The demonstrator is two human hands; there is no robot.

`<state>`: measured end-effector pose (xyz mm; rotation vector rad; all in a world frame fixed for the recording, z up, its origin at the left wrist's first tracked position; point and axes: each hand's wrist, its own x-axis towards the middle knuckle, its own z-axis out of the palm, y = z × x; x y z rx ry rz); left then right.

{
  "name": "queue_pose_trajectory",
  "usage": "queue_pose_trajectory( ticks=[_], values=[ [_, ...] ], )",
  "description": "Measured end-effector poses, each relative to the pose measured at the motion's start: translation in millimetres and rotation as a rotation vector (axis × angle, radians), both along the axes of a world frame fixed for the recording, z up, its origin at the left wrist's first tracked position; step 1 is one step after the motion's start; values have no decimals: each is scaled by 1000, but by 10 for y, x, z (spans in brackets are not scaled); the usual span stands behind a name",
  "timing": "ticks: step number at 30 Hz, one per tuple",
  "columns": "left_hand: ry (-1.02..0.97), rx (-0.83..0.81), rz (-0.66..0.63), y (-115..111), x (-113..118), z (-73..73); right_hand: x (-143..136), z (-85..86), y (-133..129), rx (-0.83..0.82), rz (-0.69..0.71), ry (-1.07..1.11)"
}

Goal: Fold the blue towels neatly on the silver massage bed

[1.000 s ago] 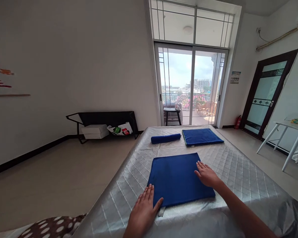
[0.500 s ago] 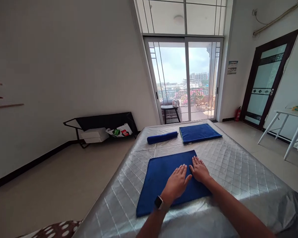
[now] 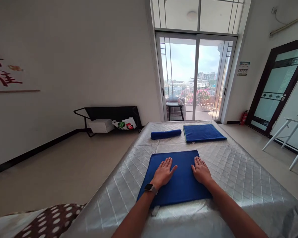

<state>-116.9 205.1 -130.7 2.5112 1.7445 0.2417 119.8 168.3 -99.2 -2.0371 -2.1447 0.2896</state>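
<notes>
Blue cloth (image 3: 182, 186): judged light, soft (creases likely); best held by opposite corners. Left hand (image 3: 162, 173) and right hand (image 3: 201, 171) press flat, fingers extended, thumbs apart.

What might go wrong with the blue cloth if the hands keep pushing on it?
The left hand and right hand lie flat on the near blue cloth, so a sideways push might wrinkle it. The silver cover beneath looks smooth and shiny, so the cloth could slide a little.
</notes>
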Motion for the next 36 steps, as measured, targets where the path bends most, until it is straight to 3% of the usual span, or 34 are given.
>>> queue_pose_trajectory(
  ticks=[3, 6, 10, 18, 22, 25, 27, 29, 33, 36],
  values=[
    [-4, 10, 171, 63, -516, -70, 2, 12, -10, -17, -2, -13],
    [-30, 42, 265, 101, -814, -155, 15, 6, -11, -27, 3, -41],
    [-25, 36, 281, 121, -849, -210, 29, 34, 96, -39, 16, -85],
    [27, 56, 270, 134, -843, -261, 7, 90, 606, -19, 5, -62],
    [40, 54, 259, 126, -931, -259, -4, -8, 644, 14, -27, -44],
    [29, 103, 303, 83, -949, -168, -11, -38, 625, 19, -23, -26],
    [26, 183, 312, 20, -855, -58, -12, -43, 626, 16, -17, -12],
    [41, 270, 235, -62, -631, 71, -11, -53, 636, 17, -13, 1],
    [68, 296, -40, -133, 128, 274, -6, -100, 662, 42, -17, 3],
    [55, 210, -141, 6, 687, 326, 4, -130, 670, 51, -7, -11]
  ],
)
